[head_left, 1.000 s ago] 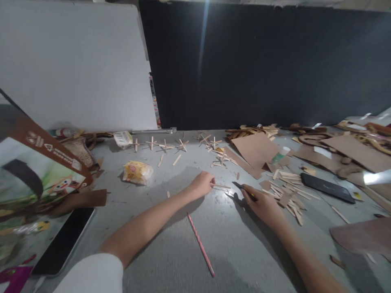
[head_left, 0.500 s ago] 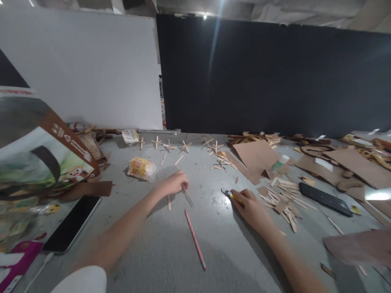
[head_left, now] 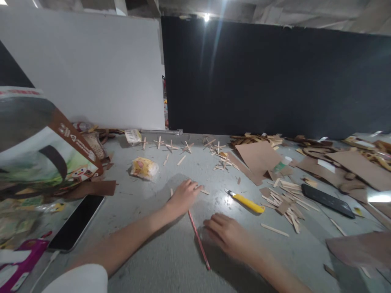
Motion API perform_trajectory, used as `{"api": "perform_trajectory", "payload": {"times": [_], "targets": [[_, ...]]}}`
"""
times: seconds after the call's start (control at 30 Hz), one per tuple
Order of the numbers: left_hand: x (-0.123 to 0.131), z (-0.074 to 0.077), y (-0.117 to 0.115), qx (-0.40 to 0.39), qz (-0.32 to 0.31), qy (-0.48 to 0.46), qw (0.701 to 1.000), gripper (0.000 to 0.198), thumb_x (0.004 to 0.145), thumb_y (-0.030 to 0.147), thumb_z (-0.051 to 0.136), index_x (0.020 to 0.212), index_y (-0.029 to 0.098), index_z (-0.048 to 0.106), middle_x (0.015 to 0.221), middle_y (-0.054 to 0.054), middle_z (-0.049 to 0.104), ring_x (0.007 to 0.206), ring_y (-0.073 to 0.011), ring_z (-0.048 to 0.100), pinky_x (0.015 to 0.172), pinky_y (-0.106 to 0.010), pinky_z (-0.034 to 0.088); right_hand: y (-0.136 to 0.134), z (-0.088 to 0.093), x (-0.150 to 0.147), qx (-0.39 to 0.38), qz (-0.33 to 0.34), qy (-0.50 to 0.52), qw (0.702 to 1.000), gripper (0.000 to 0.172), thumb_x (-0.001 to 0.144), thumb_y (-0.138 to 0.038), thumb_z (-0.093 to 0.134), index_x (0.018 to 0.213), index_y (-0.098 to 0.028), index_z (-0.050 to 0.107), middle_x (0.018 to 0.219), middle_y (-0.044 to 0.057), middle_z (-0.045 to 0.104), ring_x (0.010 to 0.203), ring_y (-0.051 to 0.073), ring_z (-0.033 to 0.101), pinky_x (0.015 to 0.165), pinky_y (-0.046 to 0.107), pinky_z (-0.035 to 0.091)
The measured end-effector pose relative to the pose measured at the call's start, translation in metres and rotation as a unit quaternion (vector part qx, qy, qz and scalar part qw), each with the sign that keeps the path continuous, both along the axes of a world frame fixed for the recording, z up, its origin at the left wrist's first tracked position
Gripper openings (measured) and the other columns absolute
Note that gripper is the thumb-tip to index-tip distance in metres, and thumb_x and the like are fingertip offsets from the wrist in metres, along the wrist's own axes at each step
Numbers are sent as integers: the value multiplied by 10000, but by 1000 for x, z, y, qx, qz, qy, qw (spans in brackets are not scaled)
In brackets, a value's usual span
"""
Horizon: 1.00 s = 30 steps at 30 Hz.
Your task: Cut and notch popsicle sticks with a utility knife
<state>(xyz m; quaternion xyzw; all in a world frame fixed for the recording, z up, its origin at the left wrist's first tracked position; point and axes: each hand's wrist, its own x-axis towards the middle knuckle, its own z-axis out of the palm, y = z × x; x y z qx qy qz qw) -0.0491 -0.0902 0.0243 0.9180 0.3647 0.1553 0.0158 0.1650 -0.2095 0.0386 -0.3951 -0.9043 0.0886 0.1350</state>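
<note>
Lying near right grip (head_left: pixel 227 235): pencil (head_left: pixel 200 244)

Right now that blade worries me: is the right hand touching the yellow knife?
Apart: the head view shows grey tabletop between the right hand and the yellow knife, which lies farther from the person.

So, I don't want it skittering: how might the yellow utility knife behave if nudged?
The yellow utility knife would probably stay stiff, since its handle looks solid. Lying flat on the smooth-looking grey table, it would likely slide or pivot more than roll. Its exposed metal tip might catch.
</note>
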Motion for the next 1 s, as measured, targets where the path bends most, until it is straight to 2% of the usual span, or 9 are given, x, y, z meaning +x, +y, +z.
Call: {"api": "perform_trajectory", "payload": {"times": [0.1,0.2,0.33,0.5,0.67,0.77,0.8,0.9,1.0], "targets": [[5,-9,-20,-11,-31,-2,999,473,967,37,520,1398,186,644,1306,-125,722,1210,-279,637,992,-417,561,-15,-1,-27,-20,58,-50,997,64,1032,-240,653,1065,-185,663,933,44,727,820,214,679,702,331,447],[7,-15,-31,7,-41,5,999,529,990,82,514,1515,147,536,1476,-173,633,1365,-296,580,1114,-449,511,-19,-9,-38,-18,35,-70,997,89,998,-250,716,1015,-191,652,974,57,737,832,227,694,693,336,435],[8,-23,-32,3,-9,-8,1000,495,1046,162,482,1540,173,515,1390,-171,663,1355,-304,591,1102,-470,524,-21,-14,-33,-35,-6,-86,996,62,997,-127,654,1029,-181,652,997,71,738,861,231,711,700,330,438],[5,-25,-17,-24,17,-37,999,393,1033,178,532,1411,181,642,1365,-190,644,1413,-345,541,1140,-543,503,-30,-9,-17,-90,-44,-83,992,448,890,18,538,1294,-155,626,1037,88,768,874,232,732,695,313,476],[-4,-19,-4,-44,-2,-84,996,240,1031,149,524,1059,194,757,1293,-132,689,1327,-279,616,1121,-486,531,-34,-12,10,-104,-93,32,990,330,902,-68,471,1065,-228,708,874,58,757,775,227,740,669,310,530],[-4,-20,-15,-46,10,-75,996,254,1032,142,502,1040,162,754,1299,-161,700,1304,-298,634,1122,-503,524,-18,-18,30,-82,-151,201,964,226,968,-243,499,1022,-271,716,851,62,783,665,231,731,589,330,570],[-3,-22,-22,-37,14,-57,998,263,1025,133,496,1091,140,750,1321,-188,693,1330,-312,620,1137,-506,509,-10,-19,36,-63,-180,241,952,208,971,-283,519,1027,-268,718,865,66,792,715,243,754,635,342,596],[3,-29,-45,-1,20,-14,1000,345,1011,160,528,1303,67,686,1448,-268,624,1428,-362,547,1165,-525,470,21,-14,43,-54,-221,287,930,155,922,-322,605,998,-253,721,916,57,806,810,241,789,768,353,622],[6,-32,-54,14,0,-8,1000,333,1032,199,522,1280,76,706,1412,-249,658,1399,-353,569,1157,-513,470,52,-2,35,-107,-197,303,926,131,913,-372,673,963,-252,690,905,39,797,802,225,774,768,337,606]]}}
